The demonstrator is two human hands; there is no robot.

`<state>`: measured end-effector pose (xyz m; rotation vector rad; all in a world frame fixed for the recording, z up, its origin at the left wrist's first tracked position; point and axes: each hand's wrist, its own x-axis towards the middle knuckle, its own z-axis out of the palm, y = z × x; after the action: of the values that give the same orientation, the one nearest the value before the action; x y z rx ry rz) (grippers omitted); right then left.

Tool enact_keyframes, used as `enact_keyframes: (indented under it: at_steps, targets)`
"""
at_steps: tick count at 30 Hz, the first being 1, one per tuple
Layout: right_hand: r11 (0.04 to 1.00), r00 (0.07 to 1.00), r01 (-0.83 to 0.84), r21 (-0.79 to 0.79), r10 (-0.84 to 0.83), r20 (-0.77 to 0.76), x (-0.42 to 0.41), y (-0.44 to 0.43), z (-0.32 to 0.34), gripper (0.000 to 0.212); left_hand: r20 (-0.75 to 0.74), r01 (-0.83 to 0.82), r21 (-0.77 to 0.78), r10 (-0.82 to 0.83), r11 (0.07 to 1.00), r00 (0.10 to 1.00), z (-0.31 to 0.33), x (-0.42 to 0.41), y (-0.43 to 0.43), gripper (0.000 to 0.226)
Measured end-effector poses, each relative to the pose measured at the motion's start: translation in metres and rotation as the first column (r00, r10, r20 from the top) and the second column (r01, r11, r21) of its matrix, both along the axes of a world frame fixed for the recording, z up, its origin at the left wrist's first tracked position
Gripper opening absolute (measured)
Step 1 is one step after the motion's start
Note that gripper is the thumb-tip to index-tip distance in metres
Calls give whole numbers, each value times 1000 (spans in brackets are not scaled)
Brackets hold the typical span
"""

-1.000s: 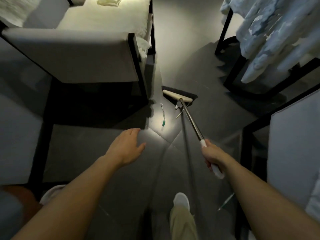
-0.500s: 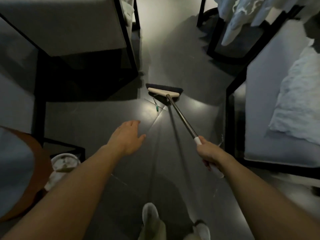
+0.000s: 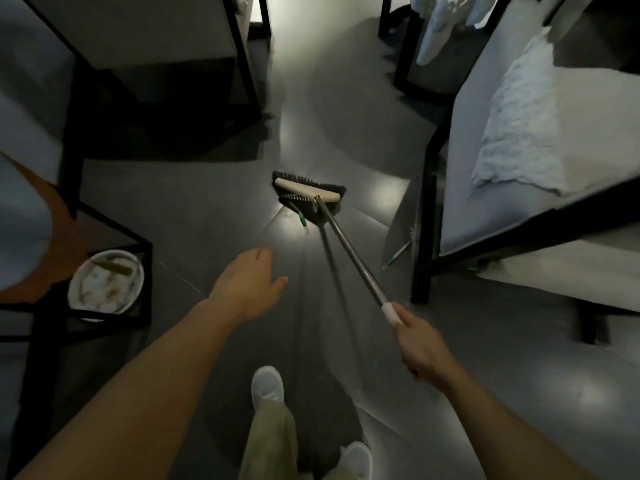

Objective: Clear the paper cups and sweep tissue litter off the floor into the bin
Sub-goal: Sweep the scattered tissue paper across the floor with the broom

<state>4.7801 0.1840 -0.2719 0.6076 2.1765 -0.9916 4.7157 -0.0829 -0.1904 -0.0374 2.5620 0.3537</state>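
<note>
Litter at frame centre is one thin green-tipped stick [image 3: 300,216], touching the near edge of the bristles of the broom [image 3: 349,247], set so a pull drags it toward the white-lined bin [image 3: 140,277] at lower left. For steering, the right hand [image 3: 420,348] wraps the handle's white end; the left hand [image 3: 247,284] hovers with fingers relaxed, holding nothing, probably for balance. No tissue or cups can be made out on the dark floor [image 3: 207,220].

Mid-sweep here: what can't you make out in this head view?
Head view only:
- Floor under the left bed frame: deep shadow hides any litter.
- Bin contents: blurred, partly behind a black frame.
- Under the broom: bristles cover it.
- Green-tipped stick by the right bed: too small to identify.
</note>
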Motion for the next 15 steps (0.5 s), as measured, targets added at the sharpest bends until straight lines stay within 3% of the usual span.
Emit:
enact_keyframes:
  at_steps: [7,15]
  targets:
    - [995,983,95,42,-88,-159,11,2,18,47,-30,67,17,-67,998,997,0,23,3,62]
    - [967,980,184,174,-168,-103,69,-25,31,48,-36,188,25,-187,982,982,5,66,-37,62]
